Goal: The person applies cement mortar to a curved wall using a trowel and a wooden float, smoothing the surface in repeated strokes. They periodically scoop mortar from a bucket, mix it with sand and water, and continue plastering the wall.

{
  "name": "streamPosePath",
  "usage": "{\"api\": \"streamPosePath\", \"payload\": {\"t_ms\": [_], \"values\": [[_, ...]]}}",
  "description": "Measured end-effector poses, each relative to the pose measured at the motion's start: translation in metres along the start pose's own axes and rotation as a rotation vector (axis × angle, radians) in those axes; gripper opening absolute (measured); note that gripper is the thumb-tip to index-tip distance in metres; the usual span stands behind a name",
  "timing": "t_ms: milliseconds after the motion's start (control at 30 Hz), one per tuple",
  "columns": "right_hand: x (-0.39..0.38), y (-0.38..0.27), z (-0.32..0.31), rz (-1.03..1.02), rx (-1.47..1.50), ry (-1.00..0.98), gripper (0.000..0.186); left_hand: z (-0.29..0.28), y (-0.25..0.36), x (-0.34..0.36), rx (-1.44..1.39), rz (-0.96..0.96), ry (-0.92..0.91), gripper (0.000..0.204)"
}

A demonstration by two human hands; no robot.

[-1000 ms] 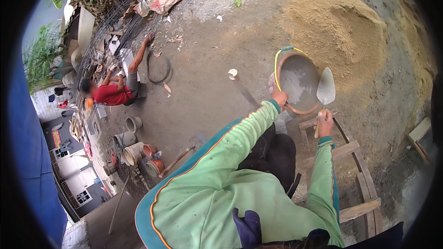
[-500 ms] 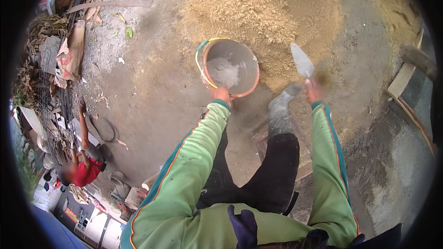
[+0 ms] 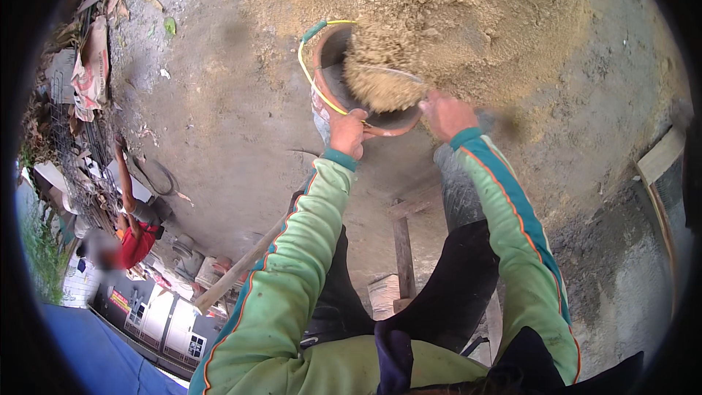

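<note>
A reddish-brown bucket (image 3: 391, 131) with a yellow-and-green handle tilts against the foot of a large heap of tan sand (image 3: 482, 25). My left hand (image 3: 346, 134) is closed on its near rim, beside the end of the handle. In my closed right hand (image 3: 447, 114) is a pointing trowel (image 3: 402, 72), held over the bucket's mouth with its blade edge showing. Loose sand, blurred by motion, spills over and around the blade into the bucket. That sand covers most of the bucket's inside, so its contents are largely hidden.
A wooden pole (image 3: 241, 271) slants beside my left forearm. Wooden pieces (image 3: 404, 249) stand between my legs. At far left are a torn paper sack (image 3: 91, 66), metal bars and a person in red (image 3: 137, 245). Planks (image 3: 662, 153) edge the right side.
My right hand has swung left with the trowel, from beside the sand heap to over the bucket. The bucket has tipped toward the heap, and sand now pours into it.
</note>
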State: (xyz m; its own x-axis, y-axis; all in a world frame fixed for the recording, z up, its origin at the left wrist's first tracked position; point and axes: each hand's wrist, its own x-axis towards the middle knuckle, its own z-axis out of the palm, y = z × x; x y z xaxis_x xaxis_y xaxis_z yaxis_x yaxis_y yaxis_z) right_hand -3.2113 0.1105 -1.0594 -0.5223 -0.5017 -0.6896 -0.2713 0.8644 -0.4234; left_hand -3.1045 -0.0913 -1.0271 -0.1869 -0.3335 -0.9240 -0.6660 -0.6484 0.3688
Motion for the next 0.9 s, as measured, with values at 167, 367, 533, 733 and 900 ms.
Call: {"api": "streamPosePath", "payload": {"t_ms": [167,367,533,733,900], "values": [[-0.040,0.045,0.006,0.261,0.293,0.285,0.039,-0.033,-0.028,-0.002,-0.074,0.067,-0.121,0.076],[0.001,0.198,0.063,0.275,0.203,0.272,0.043,-0.022,-0.019,0.007,-0.038,0.125,-0.165,0.078],[0.039,0.094,0.064,0.326,0.488,0.012,0.042,-0.035,-0.019,0.013,-0.140,0.082,-0.203,0.079],[-0.030,0.002,0.055,0.066,0.239,0.182,0.036,-0.036,-0.021,0.011,-0.138,0.063,-0.149,0.075],[-0.067,0.136,0.104,0.579,0.964,0.363,0.034,-0.049,-0.011,0.012,-0.085,0.069,-0.139,0.074]]}}
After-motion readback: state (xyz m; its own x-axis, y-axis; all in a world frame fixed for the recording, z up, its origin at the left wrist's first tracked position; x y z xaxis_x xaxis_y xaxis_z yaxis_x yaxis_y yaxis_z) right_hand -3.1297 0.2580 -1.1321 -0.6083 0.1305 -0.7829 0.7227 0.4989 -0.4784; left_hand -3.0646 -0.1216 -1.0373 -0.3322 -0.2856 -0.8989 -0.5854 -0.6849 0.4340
